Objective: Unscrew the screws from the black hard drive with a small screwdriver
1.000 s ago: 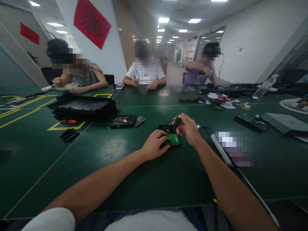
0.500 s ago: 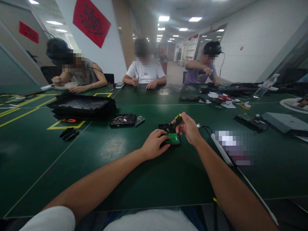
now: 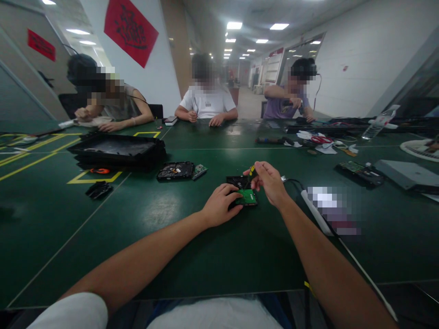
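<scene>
A hard drive [image 3: 248,198] with a green circuit board facing up lies on the table in front of me. My left hand [image 3: 219,206] grips its left side, with fingertips resting on the board and the thumb along the near edge. In my right hand [image 3: 270,181], a screwdriver [image 3: 253,172] with a yellow and dark handle is pinched between the fingers, tilted above the board. Its tip is too small to make out. Just behind the green board, partly covered by my fingers, lies a black drive part [image 3: 236,180].
An opened drive [image 3: 175,171] and a small circuit board [image 3: 199,171] lie to the left, near stacked black trays [image 3: 116,148] and black gloves [image 3: 99,190]. A white power strip [image 3: 315,212] with its cable stands right. Several people sit opposite.
My right hand has shifted its fingers on the screwdriver, and the handle shows less above them. My left hand and the hard drive have stayed in place.
</scene>
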`<state>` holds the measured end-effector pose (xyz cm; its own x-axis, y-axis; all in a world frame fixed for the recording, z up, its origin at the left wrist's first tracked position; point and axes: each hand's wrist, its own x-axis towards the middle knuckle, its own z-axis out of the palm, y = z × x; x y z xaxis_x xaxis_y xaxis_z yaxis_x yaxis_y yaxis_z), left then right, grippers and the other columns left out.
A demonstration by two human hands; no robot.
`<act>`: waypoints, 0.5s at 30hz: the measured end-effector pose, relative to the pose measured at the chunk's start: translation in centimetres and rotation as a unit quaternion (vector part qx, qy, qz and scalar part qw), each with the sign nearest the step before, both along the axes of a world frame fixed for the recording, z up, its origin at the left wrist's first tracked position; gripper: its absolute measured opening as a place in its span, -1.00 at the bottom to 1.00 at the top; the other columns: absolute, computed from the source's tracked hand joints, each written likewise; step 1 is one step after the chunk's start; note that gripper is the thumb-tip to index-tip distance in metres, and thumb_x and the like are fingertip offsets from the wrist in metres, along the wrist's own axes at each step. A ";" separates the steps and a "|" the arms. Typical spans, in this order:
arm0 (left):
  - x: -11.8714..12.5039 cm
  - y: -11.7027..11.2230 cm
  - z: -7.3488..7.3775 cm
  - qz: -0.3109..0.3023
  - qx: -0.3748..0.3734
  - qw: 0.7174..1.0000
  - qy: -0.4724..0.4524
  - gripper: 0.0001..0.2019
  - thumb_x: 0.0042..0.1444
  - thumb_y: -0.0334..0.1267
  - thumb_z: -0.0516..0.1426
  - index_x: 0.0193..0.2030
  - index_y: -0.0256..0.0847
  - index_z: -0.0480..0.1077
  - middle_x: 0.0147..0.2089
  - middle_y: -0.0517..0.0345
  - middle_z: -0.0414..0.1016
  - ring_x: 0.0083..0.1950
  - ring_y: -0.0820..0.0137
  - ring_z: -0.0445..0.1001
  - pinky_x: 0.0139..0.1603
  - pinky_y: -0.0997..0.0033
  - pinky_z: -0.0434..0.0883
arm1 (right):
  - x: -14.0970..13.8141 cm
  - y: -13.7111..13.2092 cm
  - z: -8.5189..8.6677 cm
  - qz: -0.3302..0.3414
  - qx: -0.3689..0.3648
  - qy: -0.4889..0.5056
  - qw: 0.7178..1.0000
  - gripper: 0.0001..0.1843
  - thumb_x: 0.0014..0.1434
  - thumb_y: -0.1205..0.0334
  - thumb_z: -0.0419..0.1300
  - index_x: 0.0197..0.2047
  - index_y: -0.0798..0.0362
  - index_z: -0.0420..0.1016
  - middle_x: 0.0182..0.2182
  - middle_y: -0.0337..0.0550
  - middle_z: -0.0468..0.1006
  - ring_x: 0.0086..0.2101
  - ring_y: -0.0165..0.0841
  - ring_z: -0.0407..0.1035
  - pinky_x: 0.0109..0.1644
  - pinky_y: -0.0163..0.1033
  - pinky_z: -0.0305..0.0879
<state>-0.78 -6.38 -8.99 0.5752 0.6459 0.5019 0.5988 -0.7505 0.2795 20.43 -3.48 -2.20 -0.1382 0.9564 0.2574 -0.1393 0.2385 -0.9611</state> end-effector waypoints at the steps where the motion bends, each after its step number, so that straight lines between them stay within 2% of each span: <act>1: 0.0 0.0 0.0 -0.001 -0.001 1.000 0.001 -0.66 0.28 -0.09 0.23 0.15 -0.10 0.49 0.21 -0.09 0.46 0.27 0.04 0.39 0.29 -0.13 0.41 | 0.0 0.0 0.0 0.005 -0.008 0.007 1.000 -0.50 0.24 -0.32 0.24 -0.21 -0.01 0.42 -0.26 -0.17 0.65 -0.60 -0.50 0.40 -0.64 -0.39 0.17; 5: 0.0 0.0 0.1 -0.002 0.000 1.000 -0.004 -0.66 0.28 -0.10 0.23 0.15 -0.09 0.50 0.19 -0.09 0.46 0.27 0.04 0.39 0.29 -0.13 0.41 | 0.0 0.1 -0.1 0.005 -0.005 0.003 1.000 -0.49 0.25 -0.34 0.21 -0.15 -0.03 0.46 -0.37 -0.22 0.60 -0.61 -0.49 0.35 -0.66 -0.39 0.09; 8: 0.1 -0.1 0.2 -0.002 -0.001 1.000 -0.004 -0.66 0.28 -0.10 0.23 0.15 -0.09 0.50 0.19 -0.09 0.46 0.26 0.04 0.40 0.28 -0.14 0.41 | 0.2 0.1 -0.1 -0.007 0.021 -0.021 1.000 -0.55 0.26 -0.27 0.25 -0.15 -0.02 0.52 -0.57 -0.34 0.42 -0.64 -0.52 0.26 -0.65 -0.42 0.02; 10: 0.1 -0.2 0.3 -0.004 -0.003 1.000 -0.003 -0.66 0.28 -0.10 0.23 0.15 -0.10 0.50 0.19 -0.09 0.46 0.26 0.05 0.40 0.28 -0.12 0.42 | 0.3 0.1 -0.1 -0.016 0.026 -0.032 0.999 -0.58 0.26 -0.23 0.28 -0.19 -0.01 0.52 -0.63 -0.38 0.34 -0.64 -0.52 0.22 -0.65 -0.43 0.02; 12: 0.1 -0.2 0.4 -0.004 -0.001 1.000 -0.003 -0.67 0.28 -0.10 0.23 0.15 -0.10 0.50 0.18 -0.10 0.46 0.25 0.05 0.40 0.28 -0.12 0.42 | 0.2 0.1 -0.1 -0.022 0.024 -0.028 0.999 -0.58 0.24 -0.22 0.31 -0.23 0.00 0.49 -0.56 -0.34 0.43 -0.63 -0.53 0.25 -0.65 -0.43 0.04; 15: 0.1 -0.2 0.4 -0.003 0.003 1.000 -0.002 -0.67 0.29 -0.11 0.22 0.14 -0.11 0.50 0.18 -0.10 0.46 0.25 0.05 0.40 0.29 -0.13 0.41 | 0.0 0.1 -0.1 -0.019 0.012 -0.005 1.000 -0.55 0.20 -0.24 0.33 -0.21 -0.01 0.44 -0.32 -0.23 0.62 -0.61 -0.55 0.33 -0.67 -0.42 0.05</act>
<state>-0.70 -6.61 -8.55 0.5775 0.6387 0.5085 0.5928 -0.7563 0.2768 20.45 -3.39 -2.34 -0.1050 0.9543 0.2798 -0.1194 0.2672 -0.9562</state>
